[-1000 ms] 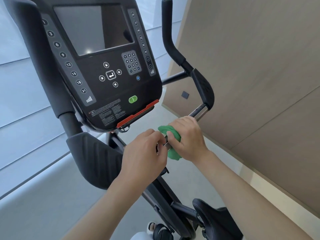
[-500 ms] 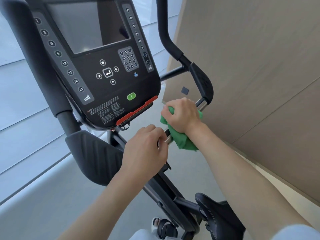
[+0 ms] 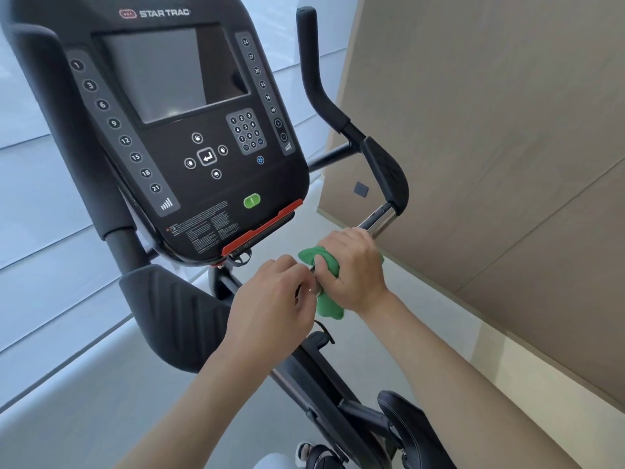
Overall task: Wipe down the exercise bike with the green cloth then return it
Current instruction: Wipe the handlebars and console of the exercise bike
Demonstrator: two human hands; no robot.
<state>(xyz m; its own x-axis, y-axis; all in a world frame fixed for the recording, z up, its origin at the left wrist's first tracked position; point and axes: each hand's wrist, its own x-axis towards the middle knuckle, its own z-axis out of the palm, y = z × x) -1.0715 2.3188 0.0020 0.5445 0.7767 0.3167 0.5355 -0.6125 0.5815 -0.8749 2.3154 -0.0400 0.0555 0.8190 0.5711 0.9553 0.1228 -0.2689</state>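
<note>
- Left hand (image 3: 270, 299) curls around the bike's chrome handlebar (image 3: 380, 220).
- Just beyond, right hand (image 3: 351, 269) grips the green cloth (image 3: 326, 302), wrapped on that bar.
- Farther up, the exercise bike's console (image 3: 189, 137) faces us.

The pale grey floor (image 3: 84, 418) carries the exercise bike (image 3: 314, 374), its base apparently out of view.

Bright daylight, soft shadows, wide-angle warp

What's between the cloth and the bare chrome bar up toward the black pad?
Nothing visible. The right hand holds the green cloth around the chrome bar; the exposed stretch up to the black pad is bare.
</note>
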